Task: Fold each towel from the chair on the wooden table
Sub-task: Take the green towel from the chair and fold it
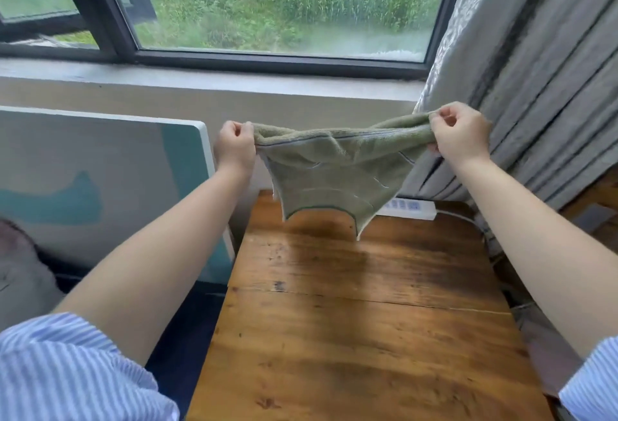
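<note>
Olive-green towel hangs in the air between our hands, stretched along its top edge, its lower corners dangling just above the far end of the wooden table. We grip one top corner in the left hand, fingers curled round it, and the other in the right hand likewise. Beyond the right hand hangs a grey curtain; below it a white power strip lies on the table.
</note>
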`<action>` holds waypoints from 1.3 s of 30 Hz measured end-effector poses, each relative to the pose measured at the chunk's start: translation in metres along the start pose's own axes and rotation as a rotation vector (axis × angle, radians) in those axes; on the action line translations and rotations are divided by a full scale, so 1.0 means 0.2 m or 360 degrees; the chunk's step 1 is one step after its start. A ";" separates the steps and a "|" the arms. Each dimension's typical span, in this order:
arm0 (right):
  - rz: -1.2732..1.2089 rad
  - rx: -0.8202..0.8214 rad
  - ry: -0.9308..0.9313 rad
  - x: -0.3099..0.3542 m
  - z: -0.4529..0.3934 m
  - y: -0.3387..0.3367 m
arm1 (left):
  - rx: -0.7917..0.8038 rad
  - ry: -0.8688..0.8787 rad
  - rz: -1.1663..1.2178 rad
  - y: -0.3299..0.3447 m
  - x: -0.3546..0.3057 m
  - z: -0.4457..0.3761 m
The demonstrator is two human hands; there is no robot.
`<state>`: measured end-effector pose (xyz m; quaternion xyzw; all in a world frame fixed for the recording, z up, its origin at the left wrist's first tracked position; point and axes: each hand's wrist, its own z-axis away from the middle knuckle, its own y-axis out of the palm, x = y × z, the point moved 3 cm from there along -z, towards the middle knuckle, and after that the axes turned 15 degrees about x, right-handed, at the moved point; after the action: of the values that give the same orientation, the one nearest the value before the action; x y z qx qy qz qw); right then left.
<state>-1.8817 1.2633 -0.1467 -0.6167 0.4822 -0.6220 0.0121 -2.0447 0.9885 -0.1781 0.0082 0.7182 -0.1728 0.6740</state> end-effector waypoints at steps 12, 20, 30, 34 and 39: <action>0.0630 0.0816 0.1023 -0.78 0.83 0.47 | 0.1045 -0.0855 -0.1326 0.03 0.91 0.51; 0.0860 0.1274 0.1405 -1.04 1.37 0.60 | 0.1396 -0.1210 -0.1578 0.05 1.29 0.91; 0.1460 0.2652 0.1545 -1.06 1.68 0.70 | 0.2418 -0.1643 -0.2023 -0.01 1.38 1.21; 0.1374 0.2364 0.1631 -1.02 1.64 0.71 | 0.2223 -0.1637 -0.1910 0.01 1.39 1.19; 0.1291 0.1544 0.1305 -0.98 1.35 0.73 | 0.1550 -0.1139 -0.1988 0.07 1.35 0.95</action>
<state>-1.7096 1.1467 -0.4464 -0.0354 0.3092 -0.8912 0.3301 -1.8826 0.8934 -0.4497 -0.1548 0.1822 -0.7914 0.5626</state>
